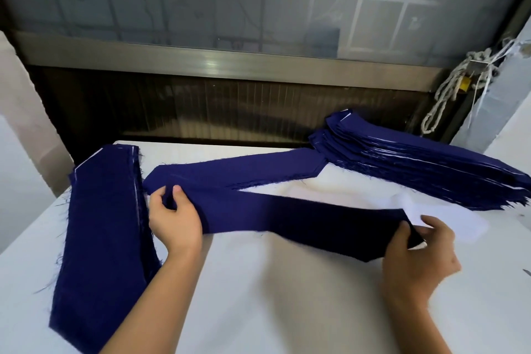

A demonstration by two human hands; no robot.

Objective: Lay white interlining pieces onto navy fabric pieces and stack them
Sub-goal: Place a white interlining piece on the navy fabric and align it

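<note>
1. You're holding a long navy strip: matte woven cloth with frayed, thready edges and an angled tip, stretched low over the white table.
2. Your left hand curls round the strip's left end. Your right hand pinches its right end, so the strip spans from grip to grip.
3. A thin white interlining piece lies just past the strip's right end.
4. Behind the strip lies a flat navy piece.
5. Far right of the strip sits a fanned stack with white slivers showing. To the strip's left sits a tidier navy pile.
</note>
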